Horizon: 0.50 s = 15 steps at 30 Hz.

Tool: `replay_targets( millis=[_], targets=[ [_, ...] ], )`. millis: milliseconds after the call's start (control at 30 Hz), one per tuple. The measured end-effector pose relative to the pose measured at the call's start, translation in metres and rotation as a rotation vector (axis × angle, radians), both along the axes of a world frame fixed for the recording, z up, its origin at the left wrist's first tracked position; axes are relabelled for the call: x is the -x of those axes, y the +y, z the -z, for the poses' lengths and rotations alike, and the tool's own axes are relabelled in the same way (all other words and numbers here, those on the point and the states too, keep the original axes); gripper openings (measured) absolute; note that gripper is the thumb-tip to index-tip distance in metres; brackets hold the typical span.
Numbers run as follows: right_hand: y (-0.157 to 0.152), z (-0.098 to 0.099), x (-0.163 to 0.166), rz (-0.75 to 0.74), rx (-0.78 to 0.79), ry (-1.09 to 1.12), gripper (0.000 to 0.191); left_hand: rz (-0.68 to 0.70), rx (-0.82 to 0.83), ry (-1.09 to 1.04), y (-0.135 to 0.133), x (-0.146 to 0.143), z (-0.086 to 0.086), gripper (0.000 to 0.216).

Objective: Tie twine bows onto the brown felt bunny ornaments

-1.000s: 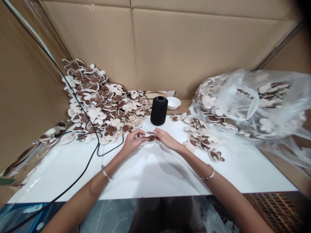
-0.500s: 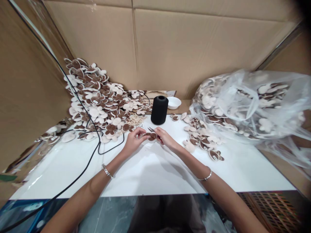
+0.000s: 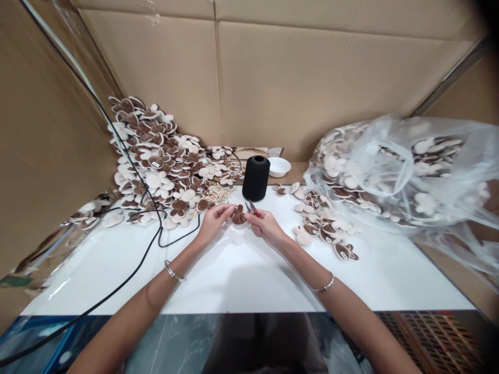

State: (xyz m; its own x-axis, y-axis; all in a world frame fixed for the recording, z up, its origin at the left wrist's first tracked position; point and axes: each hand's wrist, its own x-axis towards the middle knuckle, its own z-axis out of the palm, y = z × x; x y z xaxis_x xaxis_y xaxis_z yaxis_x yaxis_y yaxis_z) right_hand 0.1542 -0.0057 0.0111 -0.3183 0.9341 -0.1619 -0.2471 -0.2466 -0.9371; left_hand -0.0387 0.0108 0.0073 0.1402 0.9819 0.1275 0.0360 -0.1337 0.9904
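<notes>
The left hand (image 3: pixel 212 222) pinches a brown-and-cream fabric cutout (image 3: pixel 238 215) just above the desk (image 3: pixel 234 280), its grip clamped on the piece's edge, while the right hand (image 3: pixel 265 227) closes around small red-handled scissors (image 3: pixel 251 208) right beside it, so a slip of the points could nick a finger or cut the cutout wrongly. Fingers hide most of the scissor handles and the pinched edge, and whether the blades stand open is hard to make out. The black cable (image 3: pixel 128 280) near the left forearm could also snag that arm.
</notes>
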Motion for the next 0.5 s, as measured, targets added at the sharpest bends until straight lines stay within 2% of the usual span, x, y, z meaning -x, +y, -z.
replay_targets(
  millis=[100,267,500],
  targets=[
    [0.0023,0.0004,-0.0014,0.038,0.033,0.025,0.039,0.005,-0.006,0.017,0.0000,0.0007,-0.0015,0.042],
    [0.0024,0.0003,-0.0011,0.065,0.035,0.030,0.041,0.113,0.045,0.039,-0.0008,-0.0013,-0.0011,0.036],
    [0.0014,0.0047,0.0017,0.069,0.031,0.045,0.041,0.114,0.178,-0.093,0.0009,-0.0049,0.0028,0.041]
  ],
)
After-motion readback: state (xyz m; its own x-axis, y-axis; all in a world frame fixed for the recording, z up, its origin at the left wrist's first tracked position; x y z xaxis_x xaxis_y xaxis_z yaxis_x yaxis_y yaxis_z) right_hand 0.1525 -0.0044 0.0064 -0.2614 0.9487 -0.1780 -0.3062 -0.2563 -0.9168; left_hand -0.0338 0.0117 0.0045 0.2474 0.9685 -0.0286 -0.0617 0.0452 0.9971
